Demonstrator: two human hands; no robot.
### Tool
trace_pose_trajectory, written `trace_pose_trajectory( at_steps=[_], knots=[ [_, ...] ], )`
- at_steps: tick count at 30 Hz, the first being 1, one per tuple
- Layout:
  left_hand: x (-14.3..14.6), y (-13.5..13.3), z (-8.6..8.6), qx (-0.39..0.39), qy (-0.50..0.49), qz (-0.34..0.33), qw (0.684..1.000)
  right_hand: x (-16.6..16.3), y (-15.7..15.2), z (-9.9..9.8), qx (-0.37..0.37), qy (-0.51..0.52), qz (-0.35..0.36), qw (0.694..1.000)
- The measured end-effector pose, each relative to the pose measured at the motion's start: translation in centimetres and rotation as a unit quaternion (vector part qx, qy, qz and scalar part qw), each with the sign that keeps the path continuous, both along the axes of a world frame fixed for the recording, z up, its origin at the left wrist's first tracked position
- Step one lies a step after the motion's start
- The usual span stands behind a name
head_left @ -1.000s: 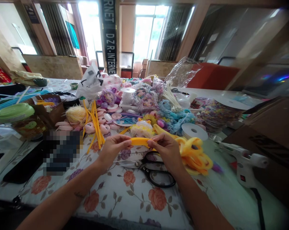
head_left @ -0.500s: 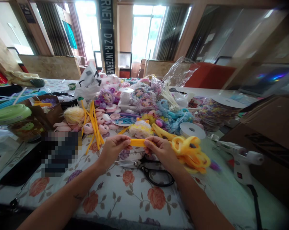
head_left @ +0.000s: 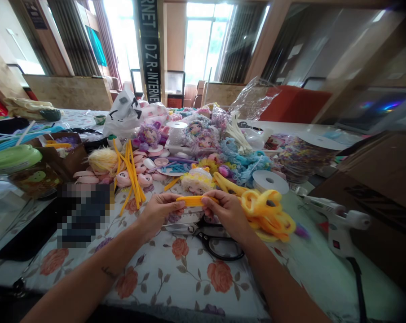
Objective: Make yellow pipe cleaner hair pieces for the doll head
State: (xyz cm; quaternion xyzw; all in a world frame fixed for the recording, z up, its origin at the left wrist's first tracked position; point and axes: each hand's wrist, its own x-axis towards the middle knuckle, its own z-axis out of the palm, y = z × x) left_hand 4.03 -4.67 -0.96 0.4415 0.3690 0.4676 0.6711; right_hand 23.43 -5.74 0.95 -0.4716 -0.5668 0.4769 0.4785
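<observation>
My left hand point(head_left: 159, 210) and my right hand point(head_left: 227, 211) both pinch a short stretch of yellow fuzzy pipe cleaner point(head_left: 193, 201), held level above the table. The rest of that yellow pipe cleaner runs off to the right into a loose coil point(head_left: 268, 213) lying on the flowered tablecloth point(head_left: 176, 273). Black-handled scissors point(head_left: 209, 237) lie on the cloth just below my hands.
Straight yellow pipe cleaners point(head_left: 130, 172), pink doll faces point(head_left: 144, 178), doll heads point(head_left: 203, 139) and blue yarn point(head_left: 248, 161) crowd the table behind. A white ribbon spool point(head_left: 270, 181) and a white glue gun point(head_left: 337, 224) lie right. A green-lidded jar point(head_left: 16, 159) stands left.
My hands have drawn closer together on the yellow pipe cleaner, so the stretch showing between them is shorter. The view has tilted slightly.
</observation>
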Motion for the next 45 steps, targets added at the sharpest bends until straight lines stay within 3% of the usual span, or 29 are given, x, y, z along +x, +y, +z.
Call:
trace_pose_trajectory(
  at_steps=[7,12,17,25,32,35,38,42,45],
  knots=[
    [-0.5,0.4,0.7,-0.038,-0.013,0.005,0.999,0.5,0.5,-0.8,0.041,-0.025,-0.023,0.999],
    [-0.5,0.4,0.6,-0.008,0.018,0.01,1.0,0.4,0.4,-0.8,0.043,-0.042,-0.01,0.998],
    [-0.2,0.3,0.4,0.033,0.043,0.022,0.998,0.3,0.5,-0.9,0.022,-0.007,-0.02,1.0],
    [-0.2,0.5,-0.2,-0.018,-0.002,0.031,0.999,0.0,0.4,-1.1,-0.023,0.035,-0.004,0.999],
    [0.0,0.2,-0.1,0.001,0.004,0.062,0.998,-0.1,0.6,-1.8,-0.07,0.077,0.03,0.994],
    [0.1,0.2,0.0,0.053,0.045,0.077,0.995,0.0,0.7,-2.0,-0.075,0.083,0.012,0.994],
    [0.0,0.3,0.1,0.161,0.123,0.101,0.974,0.0,0.8,-2.0,-0.065,0.093,0.003,0.994],
    [-0.3,0.3,0.0,0.343,0.246,0.157,0.893,0.0,0.7,-1.7,-0.066,0.108,0.01,0.992],
    [-0.4,0.2,0.0,0.437,0.271,0.189,0.836,-0.1,0.4,-1.5,-0.074,0.119,0.017,0.99]
  ],
)
